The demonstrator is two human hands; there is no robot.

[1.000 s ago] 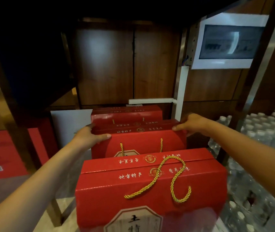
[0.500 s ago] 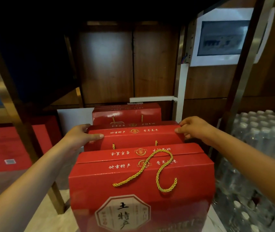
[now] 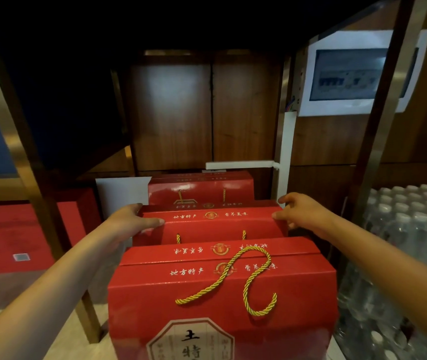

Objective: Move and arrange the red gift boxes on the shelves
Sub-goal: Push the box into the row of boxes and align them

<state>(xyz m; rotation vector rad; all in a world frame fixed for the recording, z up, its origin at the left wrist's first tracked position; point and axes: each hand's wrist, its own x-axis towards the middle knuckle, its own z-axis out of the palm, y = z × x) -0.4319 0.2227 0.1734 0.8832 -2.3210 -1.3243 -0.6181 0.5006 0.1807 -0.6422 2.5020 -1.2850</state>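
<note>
Three red gift boxes stand in a row, one behind the other, under a dark shelf. The nearest red box (image 3: 220, 294) has a gold rope handle lying loose on its top. My left hand (image 3: 129, 222) grips the left top corner of the middle red box (image 3: 215, 224). At its right top corner, my right hand (image 3: 303, 211) holds it with fingers curled over the edge. Behind it stands the far red box (image 3: 202, 189), partly hidden.
Shrink-wrapped packs of water bottles (image 3: 409, 229) are stacked at the right. A metal shelf post (image 3: 386, 113) rises right of the boxes, another post (image 3: 33, 178) at the left. Flat red boxes (image 3: 7, 237) lie at the left. A white panel (image 3: 350, 74) hangs on the wooden wall.
Both hands have stayed on the middle box's top corners. The view has shifted and moved closer, so the boxes look larger; the middle box sits nearer the front box.
</note>
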